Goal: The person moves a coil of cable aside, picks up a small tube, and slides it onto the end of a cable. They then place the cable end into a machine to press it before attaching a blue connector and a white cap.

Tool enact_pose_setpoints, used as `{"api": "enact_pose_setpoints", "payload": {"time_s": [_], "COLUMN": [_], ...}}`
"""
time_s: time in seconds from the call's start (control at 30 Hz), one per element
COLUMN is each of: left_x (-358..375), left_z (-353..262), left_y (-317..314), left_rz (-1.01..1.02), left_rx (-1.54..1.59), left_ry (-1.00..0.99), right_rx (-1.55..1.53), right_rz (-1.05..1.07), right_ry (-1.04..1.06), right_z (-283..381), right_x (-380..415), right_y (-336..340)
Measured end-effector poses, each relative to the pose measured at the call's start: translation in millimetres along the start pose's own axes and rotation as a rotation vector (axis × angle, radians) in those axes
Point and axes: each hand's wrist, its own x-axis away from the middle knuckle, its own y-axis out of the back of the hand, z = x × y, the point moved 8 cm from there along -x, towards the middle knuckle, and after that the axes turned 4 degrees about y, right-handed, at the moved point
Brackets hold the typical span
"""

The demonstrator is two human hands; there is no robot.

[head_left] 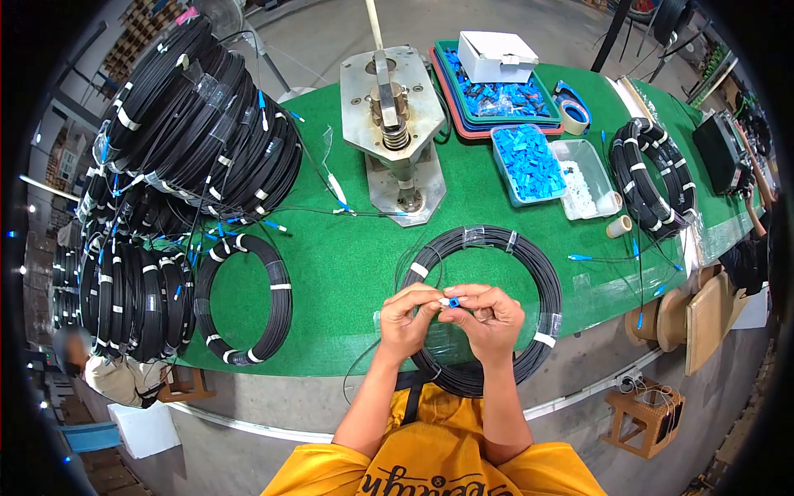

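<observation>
In front of my body, my left hand [405,321] and my right hand [490,318] meet fingertip to fingertip. Between them is a small blue fibre-optic connector [453,302] with a white part on its left side. The left fingers pinch the white end, and the right thumb and fingers are closed on the blue end. Both hands are above a coil of black cable [542,273], bound with white and clear tape, that overhangs the table's near edge. A thin black cable loops out to the left of my left hand.
On the green table [331,281] stand a metal hand press [393,107], a tub of blue connector parts [529,163] and a clear tub of white parts [579,186]. Stacked black cable coils [198,116] rise at left; another coil [653,178] lies right. A person [116,376] is at far left.
</observation>
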Motion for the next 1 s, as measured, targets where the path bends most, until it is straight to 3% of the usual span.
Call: {"api": "enact_pose_setpoints", "payload": {"time_s": [0.07,0.5,0.67,1.0], "left_x": [-0.4,0.4,0.7,4.9], "left_z": [-0.4,1.1,-0.8,6.9], "left_y": [1.3,-4.2,-6.0,-7.3], "left_rz": [-0.008,0.062,0.058,0.095], "left_rx": [-0.012,0.0,0.032,0.134], "left_ry": [-0.002,0.079,0.074,0.084], "right_rx": [-0.06,-0.148,0.089,0.068], "right_rz": [-0.041,-0.015,0.091,0.073], "right_ry": [-0.088,-0.12,-0.053,-0.076], "right_z": [-4.3,-5.5,-3.3,-4.2], "right_x": [1.4,-2.6,-3.0,-5.0], "right_y": [1.2,5.9,6.1,5.0]}}
